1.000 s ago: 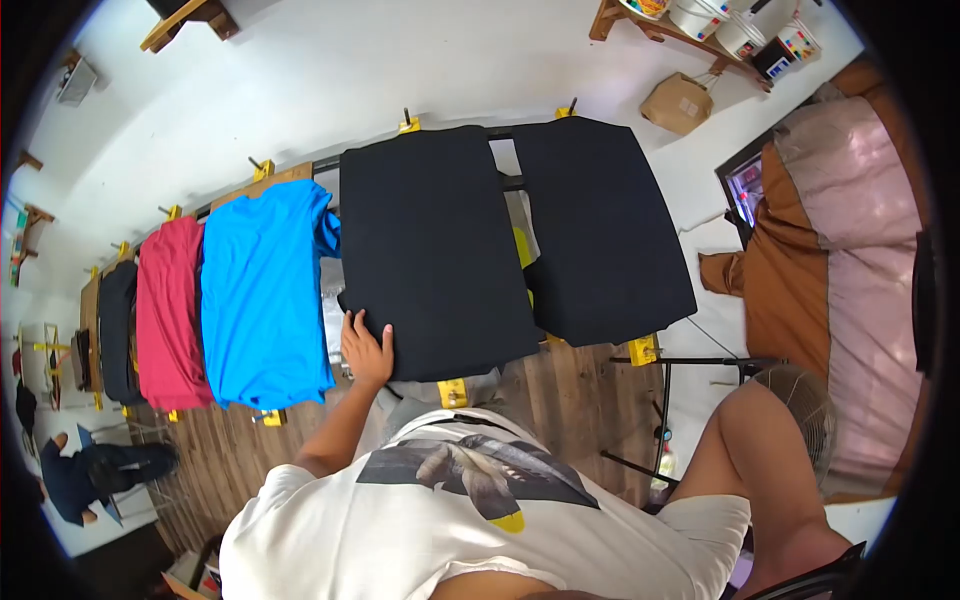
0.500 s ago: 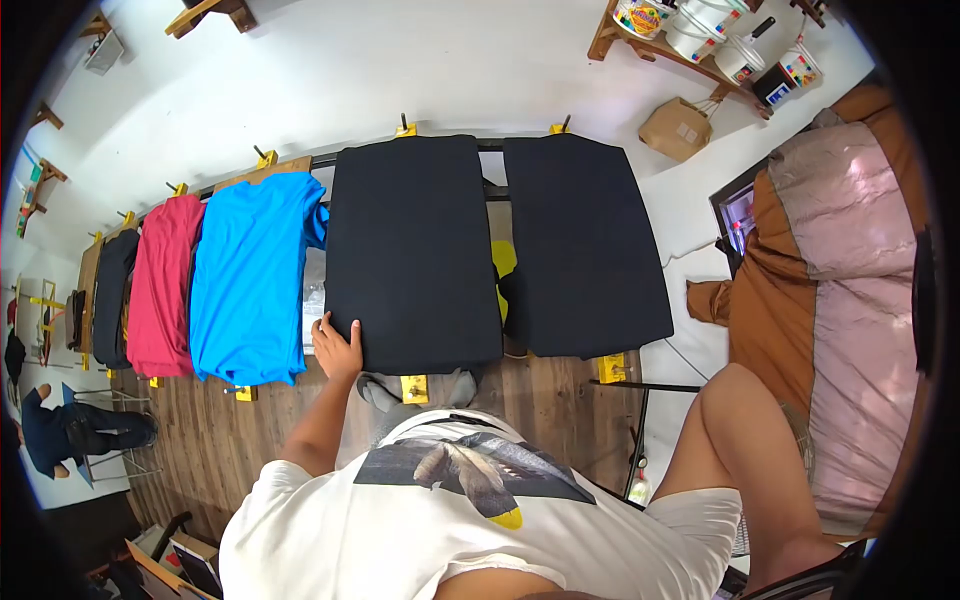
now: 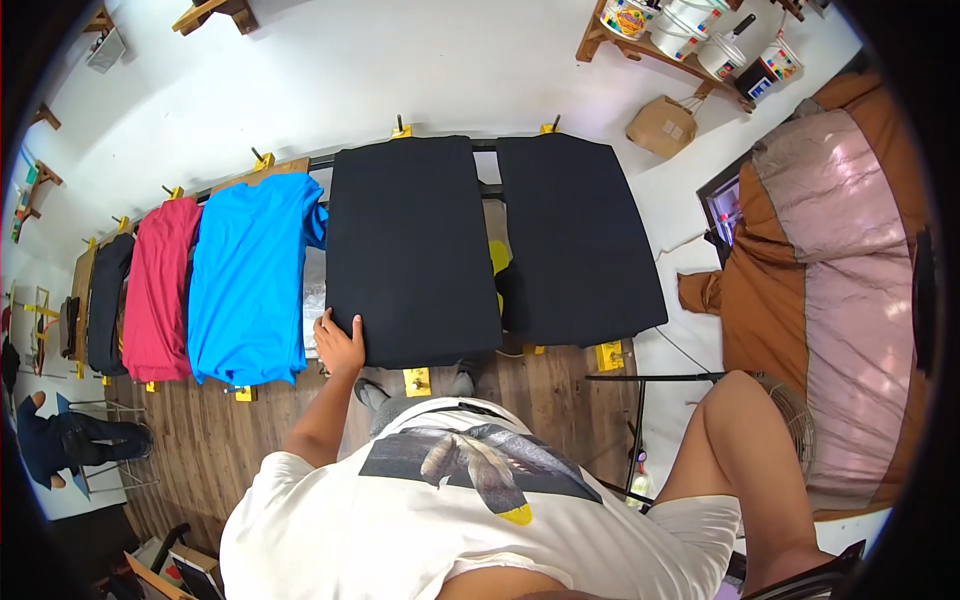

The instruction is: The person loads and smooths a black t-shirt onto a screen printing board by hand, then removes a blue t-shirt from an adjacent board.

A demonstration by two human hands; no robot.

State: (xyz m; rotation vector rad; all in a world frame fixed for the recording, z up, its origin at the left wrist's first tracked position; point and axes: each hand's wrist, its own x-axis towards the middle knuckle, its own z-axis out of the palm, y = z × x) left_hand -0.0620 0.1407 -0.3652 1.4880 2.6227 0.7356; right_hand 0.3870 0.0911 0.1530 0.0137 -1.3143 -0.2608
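Note:
My left hand (image 3: 341, 343) rests with fingers spread on the near left corner of a black T-shirt (image 3: 412, 250), which lies smooth over a flat board in front of me. To its right, a second black T-shirt (image 3: 580, 240) covers another board. Left of my hand hangs a bright blue T-shirt (image 3: 252, 275), with loose folds. A clear plastic-looking item partly shows in the gap between the blue and black shirts. My right arm is bent at the lower right, and its hand is out of the picture.
Farther left are a red T-shirt (image 3: 160, 285) and a dark shirt (image 3: 108, 300). Yellow brackets (image 3: 417, 381) hold the boards along a rail. Another person (image 3: 85, 445) stands at far left. White tubs (image 3: 680, 35) sit on a wall shelf; a brown-and-pink cover (image 3: 835, 200) hangs right.
The view has shifted slightly, so the shelf and the hanging cover sit farther left. My left hand stays on the black shirt's corner. My feet show farther apart.

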